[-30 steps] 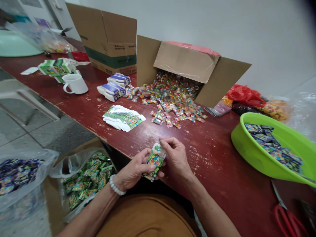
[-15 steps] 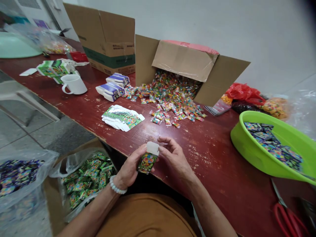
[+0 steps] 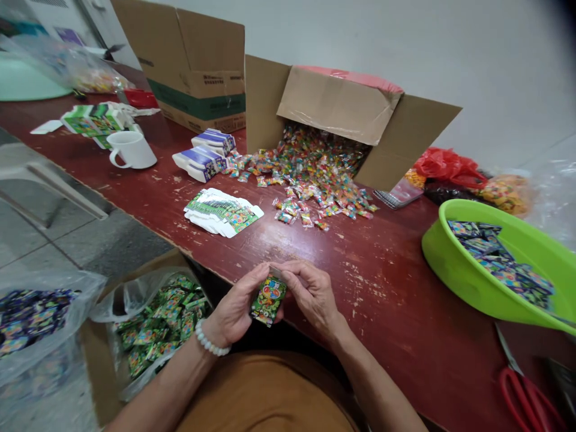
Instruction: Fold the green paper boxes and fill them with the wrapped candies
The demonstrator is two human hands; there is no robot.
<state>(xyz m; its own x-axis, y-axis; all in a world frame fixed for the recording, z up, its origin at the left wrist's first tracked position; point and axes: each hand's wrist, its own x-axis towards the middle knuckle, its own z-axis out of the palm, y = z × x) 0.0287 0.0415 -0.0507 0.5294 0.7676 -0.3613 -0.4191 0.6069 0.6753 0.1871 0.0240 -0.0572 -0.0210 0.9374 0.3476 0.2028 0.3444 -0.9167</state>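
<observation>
A small green printed candy box (image 3: 269, 300) is held upright in my left hand (image 3: 234, 309), which wraps round its side near the table's front edge. My right hand (image 3: 312, 294) has its fingers closed at the box's top, where the white flap is now folded down and mostly covered by fingers. Just beyond, a fanned stack of flat green cartons (image 3: 222, 212) lies on the red table (image 3: 360, 270). Loose wrapped candies (image 3: 310, 198) spill from a tipped cardboard box (image 3: 333, 108) behind it.
At right stand a lime-green basin (image 3: 454, 264) with dark packets and red-handled scissors (image 3: 524, 390). A white mug (image 3: 132, 150) and purple cartons (image 3: 202, 163) sit left. Below the table edge, an open bag of green packets (image 3: 166, 324) rests beside a bag of purple packets (image 3: 36, 318).
The white top flap stood up before and is now folded down. My right hand has moved left onto the box's top, its fingers closing there.
</observation>
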